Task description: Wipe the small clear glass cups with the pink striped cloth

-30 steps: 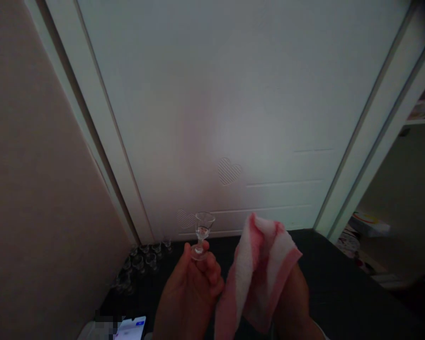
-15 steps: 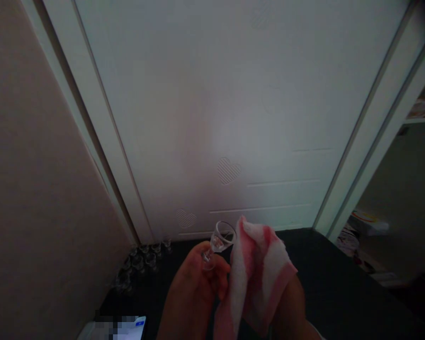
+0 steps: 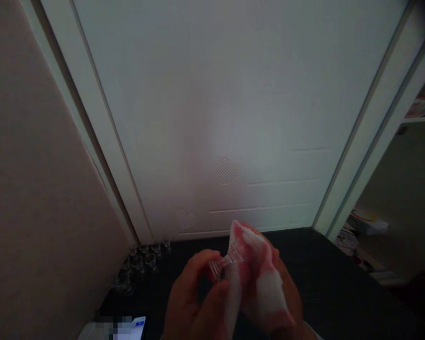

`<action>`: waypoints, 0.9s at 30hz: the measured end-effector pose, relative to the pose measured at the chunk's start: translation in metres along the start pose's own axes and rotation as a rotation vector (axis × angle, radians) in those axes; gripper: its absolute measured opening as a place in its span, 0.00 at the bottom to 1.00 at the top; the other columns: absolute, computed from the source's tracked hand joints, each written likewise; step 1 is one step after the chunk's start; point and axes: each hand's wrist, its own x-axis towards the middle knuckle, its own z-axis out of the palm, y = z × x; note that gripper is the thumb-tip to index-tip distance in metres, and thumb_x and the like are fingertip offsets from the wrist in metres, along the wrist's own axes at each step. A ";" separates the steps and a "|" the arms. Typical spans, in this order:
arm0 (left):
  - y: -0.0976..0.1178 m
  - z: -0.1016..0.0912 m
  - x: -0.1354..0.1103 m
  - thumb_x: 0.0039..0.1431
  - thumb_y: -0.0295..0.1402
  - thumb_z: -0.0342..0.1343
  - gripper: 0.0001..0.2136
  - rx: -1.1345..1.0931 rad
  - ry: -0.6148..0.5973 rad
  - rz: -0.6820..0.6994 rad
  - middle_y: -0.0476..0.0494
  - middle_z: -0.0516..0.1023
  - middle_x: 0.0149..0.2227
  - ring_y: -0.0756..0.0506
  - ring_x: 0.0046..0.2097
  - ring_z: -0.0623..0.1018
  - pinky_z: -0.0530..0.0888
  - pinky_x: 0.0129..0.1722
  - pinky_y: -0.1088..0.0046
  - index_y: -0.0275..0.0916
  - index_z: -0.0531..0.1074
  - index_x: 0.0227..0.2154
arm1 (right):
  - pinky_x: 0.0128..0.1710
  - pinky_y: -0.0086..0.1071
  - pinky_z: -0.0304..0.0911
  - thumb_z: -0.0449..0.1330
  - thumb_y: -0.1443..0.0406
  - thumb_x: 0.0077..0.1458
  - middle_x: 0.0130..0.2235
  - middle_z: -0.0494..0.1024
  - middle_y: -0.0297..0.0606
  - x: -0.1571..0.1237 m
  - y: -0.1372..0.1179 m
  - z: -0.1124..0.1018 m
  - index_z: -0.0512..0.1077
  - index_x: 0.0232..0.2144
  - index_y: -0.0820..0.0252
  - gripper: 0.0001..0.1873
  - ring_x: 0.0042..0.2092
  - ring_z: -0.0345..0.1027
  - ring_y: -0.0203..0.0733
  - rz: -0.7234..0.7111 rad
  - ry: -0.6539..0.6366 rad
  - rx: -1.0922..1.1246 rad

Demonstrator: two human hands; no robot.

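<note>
A small clear stemmed glass [image 3: 227,261] lies tilted between my two hands, its foot to the left and its bowl to the right. My left hand [image 3: 197,293] pinches the foot between thumb and fingers. Around the bowl my right hand [image 3: 286,288] wraps a pink and white cloth [image 3: 265,278], which partly covers the glass. Most of the right fingers are hidden behind the cloth; some fingertips show along its upper edge.
Several small clear glasses [image 3: 138,263] stand grouped at the back left of the dark tabletop [image 3: 333,278]. A lit phone [image 3: 129,329] lies at the front left. Behind rises a white panel [image 3: 212,118] with embossed hearts; shelves [image 3: 393,226] are on the right.
The glass has tipped over toward the right and its bowl now rests in the cloth. My left hand has shifted its hold on the foot, and my right hand has closed the cloth around the bowl.
</note>
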 end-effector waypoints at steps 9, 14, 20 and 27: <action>-0.007 -0.021 0.014 0.62 0.26 0.59 0.21 0.455 -0.278 0.630 0.41 0.86 0.44 0.40 0.43 0.83 0.78 0.43 0.67 0.51 0.74 0.56 | 0.32 0.36 0.74 0.60 0.41 0.56 0.38 0.84 0.42 0.003 -0.004 0.000 0.80 0.43 0.54 0.26 0.34 0.77 0.48 0.009 0.015 0.059; -0.020 -0.018 0.015 0.65 0.28 0.57 0.24 0.530 -0.304 0.753 0.39 0.85 0.49 0.39 0.47 0.84 0.78 0.47 0.64 0.51 0.68 0.63 | 0.20 0.27 0.64 0.63 0.45 0.55 0.25 0.75 0.33 0.003 -0.005 0.000 0.75 0.33 0.55 0.20 0.22 0.64 0.37 -0.036 0.054 0.069; -0.014 -0.008 0.004 0.64 0.31 0.61 0.21 0.422 -0.166 0.528 0.45 0.86 0.46 0.41 0.44 0.83 0.76 0.46 0.68 0.56 0.72 0.58 | 0.16 0.24 0.52 0.63 0.48 0.58 0.21 0.64 0.26 0.001 0.001 0.000 0.70 0.28 0.56 0.18 0.19 0.51 0.31 -0.034 0.053 0.082; -0.012 -0.013 0.007 0.62 0.29 0.63 0.23 0.447 -0.270 0.574 0.46 0.85 0.47 0.43 0.45 0.83 0.76 0.48 0.70 0.55 0.71 0.57 | 0.20 0.28 0.55 0.52 0.49 0.66 0.22 0.66 0.29 0.000 0.004 -0.003 0.69 0.27 0.56 0.22 0.21 0.55 0.35 -0.059 0.032 -0.059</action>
